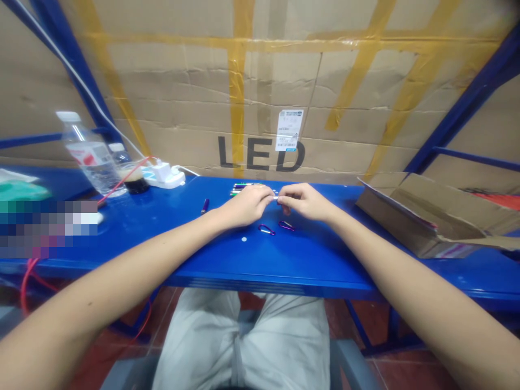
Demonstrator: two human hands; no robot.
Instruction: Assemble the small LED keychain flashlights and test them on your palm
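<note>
My left hand (248,206) and my right hand (305,201) meet fingertip to fingertip above the blue table. Between them they pinch a small, pale, shiny piece (275,198), too small to name. Just below lie two carabiner clips, a dark one with a silver gate (266,230) and a purple one (286,225). Behind my left hand is a bundle of slim pen-like sticks (239,187), partly hidden by it. A short dark blue cylinder (205,206) lies to the left of that hand.
On the left stand a water bottle (91,157), a bottle of dark liquid (136,184) and a white power strip (164,177) with cables. An open cardboard box (418,216) sits at right. A large taped carton (182,108) walls off the back.
</note>
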